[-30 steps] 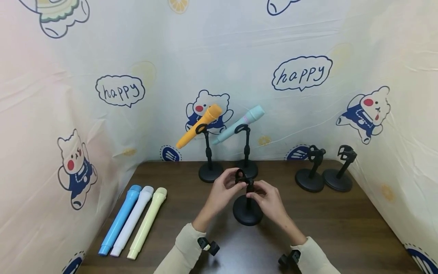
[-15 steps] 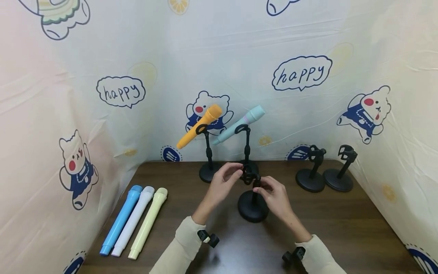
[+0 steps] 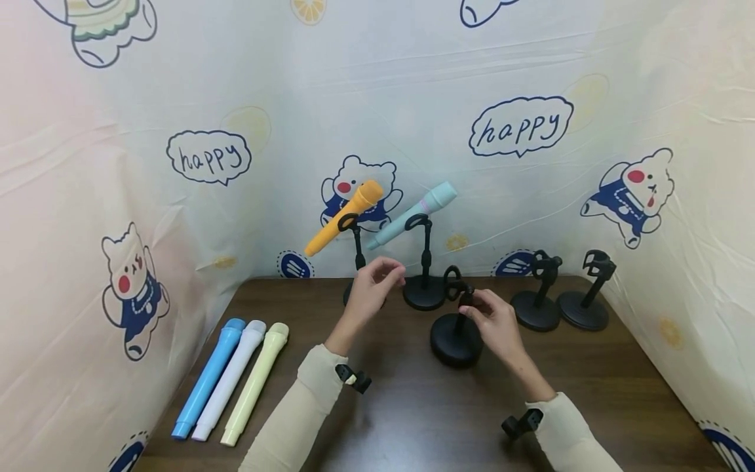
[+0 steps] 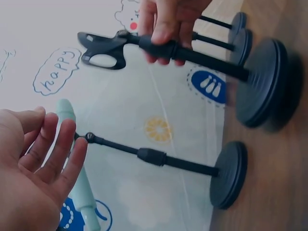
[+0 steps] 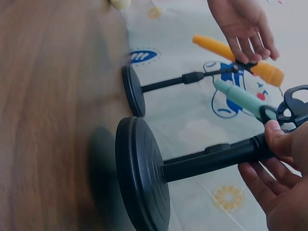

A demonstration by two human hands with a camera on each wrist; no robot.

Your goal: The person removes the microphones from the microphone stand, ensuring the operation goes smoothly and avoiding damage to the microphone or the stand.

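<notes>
My right hand (image 3: 494, 326) grips the upper pole of a black desktop microphone stand (image 3: 456, 342), thumb on one side and fingers on the other. The stand has a round base and an oval-holed clip on top; its base (image 5: 144, 178) hangs close over the table, with a shadow beside it in the right wrist view. My left hand (image 3: 368, 288) is in the air left of that stand, fingers loosely bent around nothing. Behind the hands, an orange toy microphone (image 3: 342, 219) and a light teal microphone (image 3: 413, 215) rest tilted in the clips of two more stands.
Blue (image 3: 209, 377), white (image 3: 230, 380) and pale yellow (image 3: 255, 383) microphones lie side by side on the table's left. At the back right two shorter stands (image 3: 535, 309) have bare clips. A patterned curtain (image 3: 377, 85) closes off the back and sides.
My right hand has carried the stand to the right and slightly back. The left hand has let go of its clip and drawn away to the left.
</notes>
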